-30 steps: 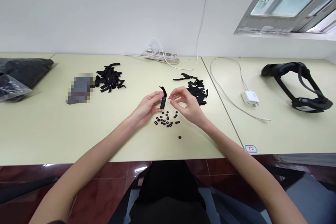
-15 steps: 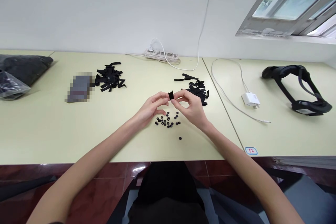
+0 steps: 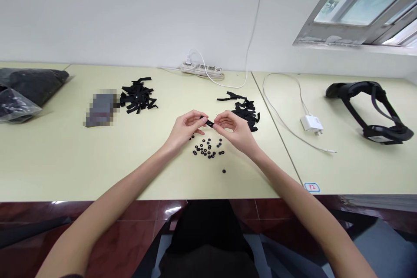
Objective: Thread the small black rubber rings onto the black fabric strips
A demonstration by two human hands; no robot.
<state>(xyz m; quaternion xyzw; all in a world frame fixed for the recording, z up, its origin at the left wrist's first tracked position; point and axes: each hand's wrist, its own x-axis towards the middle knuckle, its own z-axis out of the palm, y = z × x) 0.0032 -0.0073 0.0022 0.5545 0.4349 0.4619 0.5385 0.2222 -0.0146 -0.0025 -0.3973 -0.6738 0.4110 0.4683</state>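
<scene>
Between my hands is a short black fabric strip [image 3: 209, 123] with a small pale spot on it. My left hand [image 3: 186, 129] pinches its left end between thumb and fingers. At the other end, my right hand [image 3: 235, 129] grips it with thumb and fingertips. Several small black round washer-like discs [image 3: 209, 153] lie loose on the table below my hands, one set apart toward the front edge. A pile of black strips [image 3: 247, 113] lies just behind my right hand. Another pile of black strips [image 3: 138, 97] sits farther back on the left.
A dark bag [image 3: 32, 84] in clear plastic lies at the far left, near a blurred grey object [image 3: 102, 108]. A power strip [image 3: 202, 69] stands by the wall. To the right are a white charger [image 3: 312, 124] with cable and a black headset [image 3: 368, 128].
The strip between my hands has turned from folded upright to stretched out lengthwise, its pale spot now showing. My left hand has shifted slightly left, its thumb now on the strip.
</scene>
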